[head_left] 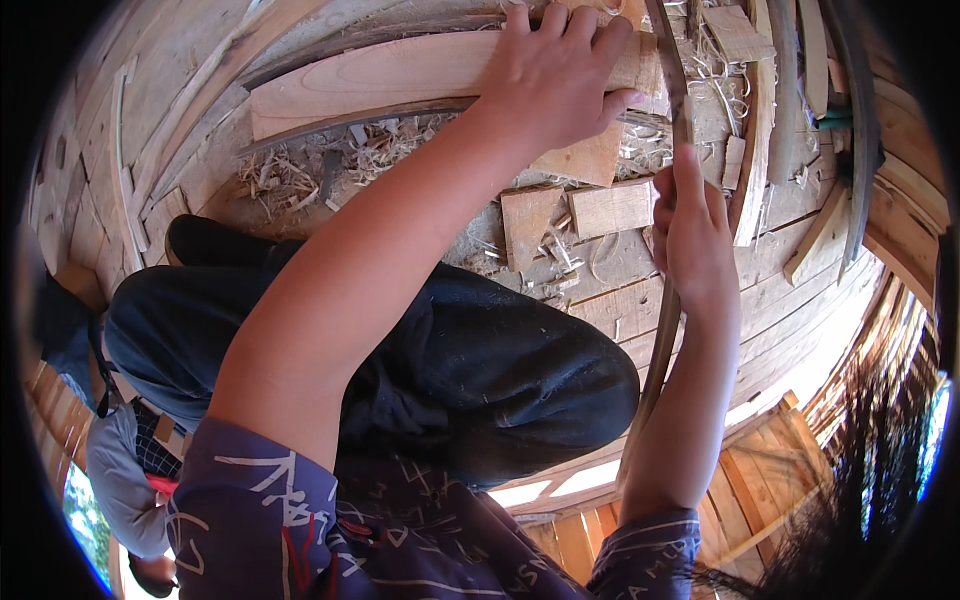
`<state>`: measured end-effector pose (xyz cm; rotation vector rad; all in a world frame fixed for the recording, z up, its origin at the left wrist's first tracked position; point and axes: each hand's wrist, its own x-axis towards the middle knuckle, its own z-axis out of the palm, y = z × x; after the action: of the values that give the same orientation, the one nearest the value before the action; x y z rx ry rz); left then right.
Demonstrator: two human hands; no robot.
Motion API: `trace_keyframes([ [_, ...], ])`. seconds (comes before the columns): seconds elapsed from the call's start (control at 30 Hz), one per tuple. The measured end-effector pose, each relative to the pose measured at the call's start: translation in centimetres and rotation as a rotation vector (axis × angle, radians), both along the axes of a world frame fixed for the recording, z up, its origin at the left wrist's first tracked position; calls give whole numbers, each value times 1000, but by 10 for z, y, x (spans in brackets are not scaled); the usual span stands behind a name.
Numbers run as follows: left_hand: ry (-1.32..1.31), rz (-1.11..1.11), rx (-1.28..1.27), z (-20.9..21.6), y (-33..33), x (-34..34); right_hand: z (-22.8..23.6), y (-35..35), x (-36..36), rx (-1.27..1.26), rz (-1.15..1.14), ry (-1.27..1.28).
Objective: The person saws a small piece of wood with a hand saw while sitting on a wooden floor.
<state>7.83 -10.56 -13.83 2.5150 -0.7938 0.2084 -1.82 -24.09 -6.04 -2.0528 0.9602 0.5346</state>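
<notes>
My left hand (pixel 557 75) grips a pale wooden board (pixel 380 75) near its right end, the fingers over the far edge and the thumb at the near side. The board lies across the floor, its left end rounded. My right hand (pixel 697 225) is closed around a long-handled blade (pixel 668 45), the index finger or thumb pressed along it. The blade stretches away past the board's right end and appears to touch or nearly touch it. Its slim handle (pixel 655 375) runs back beside my right forearm. The exact contact with the wood cannot be made out.
Curled wood shavings (pixel 300 180) litter the plank floor (pixel 625 310). Small offcuts, among them a square block (pixel 612 208) and a wedge-like piece (pixel 530 225), lie nearest my knee. Long strips (pixel 757 150) stand at the right. Another person (pixel 125 470) is at the lower left.
</notes>
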Motion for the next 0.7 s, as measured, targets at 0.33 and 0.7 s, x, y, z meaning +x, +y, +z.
trace_keyframes([
  [0.33,57,38,82,-4,-3,10,12,-9,-32,19,-12,10],
  [0.7,15,-41,75,-4,1,-1,20,-12,-20,21,35,60],
])
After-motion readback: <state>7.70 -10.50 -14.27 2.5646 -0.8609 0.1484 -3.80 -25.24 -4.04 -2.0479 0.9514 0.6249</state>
